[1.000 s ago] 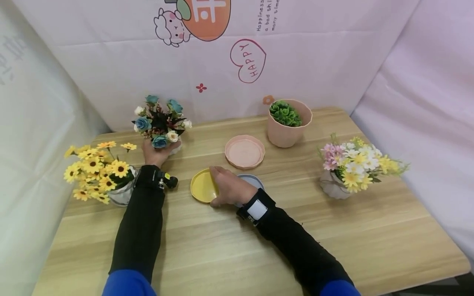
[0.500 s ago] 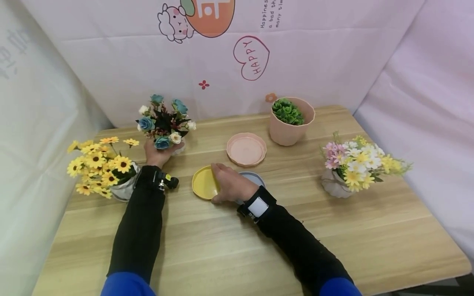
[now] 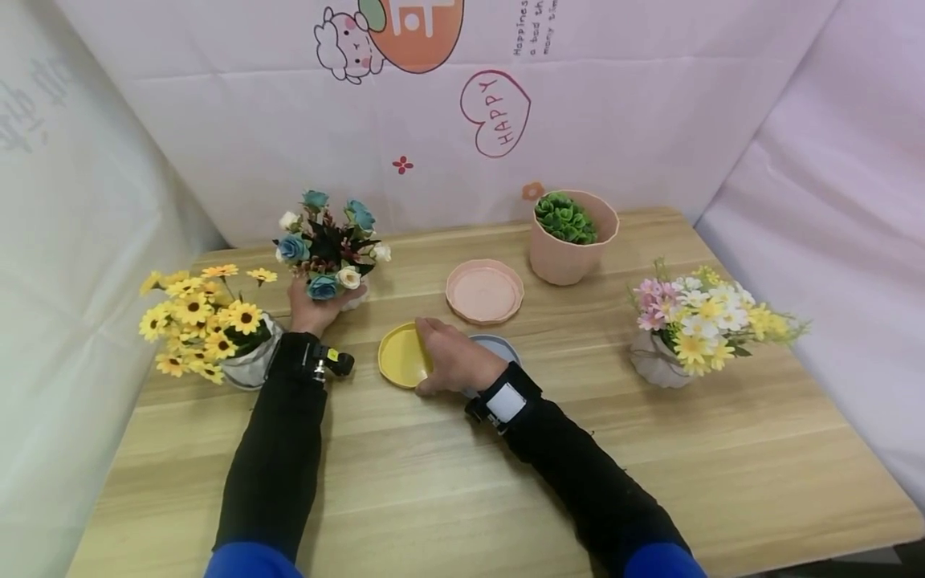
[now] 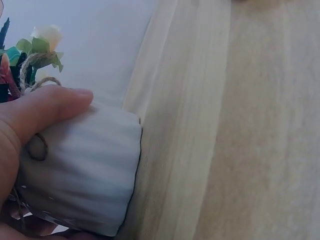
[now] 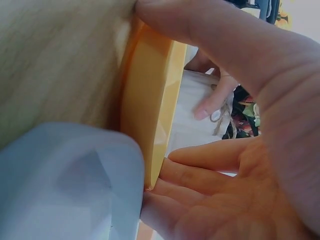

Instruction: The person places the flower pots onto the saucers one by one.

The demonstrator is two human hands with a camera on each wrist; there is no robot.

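My left hand (image 3: 314,309) grips a white fluted pot (image 4: 85,160) of artificial roses, thumb near its twine. Blue and cream roses (image 3: 328,249) fan out above that hand. Whether the pot touches the table cannot be told. In the middle of the table, my right hand (image 3: 455,357) holds a yellow saucer (image 3: 401,357) by its rim, thumb on the near side and fingers on the far side. In the right wrist view the yellow saucer (image 5: 145,95) stands between thumb and fingers. A blue-grey saucer (image 3: 499,347) lies partly hidden beneath my right hand.
A pink saucer (image 3: 484,291) lies behind the blue-grey one. At the back right stands a pink pot (image 3: 567,261) with a green plant. Yellow sunflowers (image 3: 205,317) in a pale pot lean beside my left forearm. Mixed flowers (image 3: 694,321) stand at the right.
The rose pot and my left hand have come slightly toward me. My right hand keeps its hold on the yellow saucer. The head view has shifted a little.
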